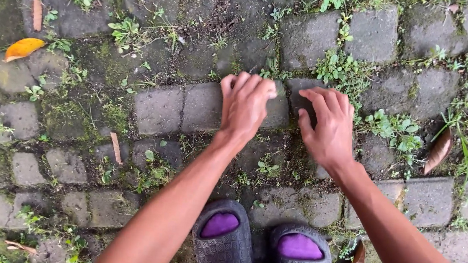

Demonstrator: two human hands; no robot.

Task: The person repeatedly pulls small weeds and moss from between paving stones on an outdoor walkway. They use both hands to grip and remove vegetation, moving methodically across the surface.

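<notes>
Both my bare arms reach down to a mossy cobblestone path. My left hand [244, 106] has its fingers curled down onto a grey paving stone [204, 107], at the seam where small weeds grow. My right hand [330, 125] lies beside it, fingers bent and spread, resting on the neighbouring stone [304, 92] and the gap next to it. Whether either hand pinches a weed is hidden under the fingers. A clump of green weeds [342, 70] grows just beyond my right hand.
Two dark grey slippers with purple insoles [257, 253] stand on the stones at the bottom. An orange fallen leaf [23, 47] lies at the left, brown dry leaves [438, 152] at the right. Weeds and moss fill the joints all around.
</notes>
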